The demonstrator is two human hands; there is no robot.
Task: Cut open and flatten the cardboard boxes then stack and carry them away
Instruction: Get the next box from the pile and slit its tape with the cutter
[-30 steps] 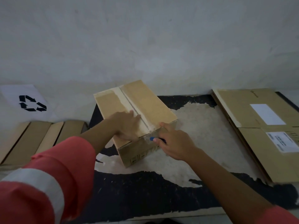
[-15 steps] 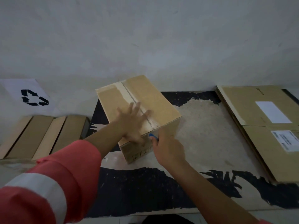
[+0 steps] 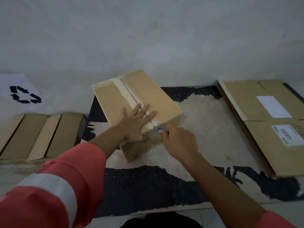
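Sleeve: an orange sleeve with a pale band fills the 7 o'clock corner and belongs to the left arm.
Right hand: the right hand is curled tight round a blue-handled cutter. Only the blue tip shows past the thumb, and the blade itself is too small to make out.
Left hand: the left hand lies flat on the lid, fingers straight and spread, pressing down and gripping nothing.
Box: the closed box sits at mid-table on the worn work surface, turned at an angle.
Seam: the tape seam runs along the box's long axis, from the near edge towards 11 o'clock.
Key relation: the cutter tip sits at the seam's near end, at 11 o'clock from the right hand, which is the nearer hand. The left fingertips lie across the seam just beyond, so a cut pushed away probably needs them moved aside.
Flattened boxes: a stack of flattened boxes lies at 3 o'clock, well apart.
Folded cardboard: folded cardboard lies at 9 o'clock.
Sign: a recycling sign hangs at 10 o'clock.
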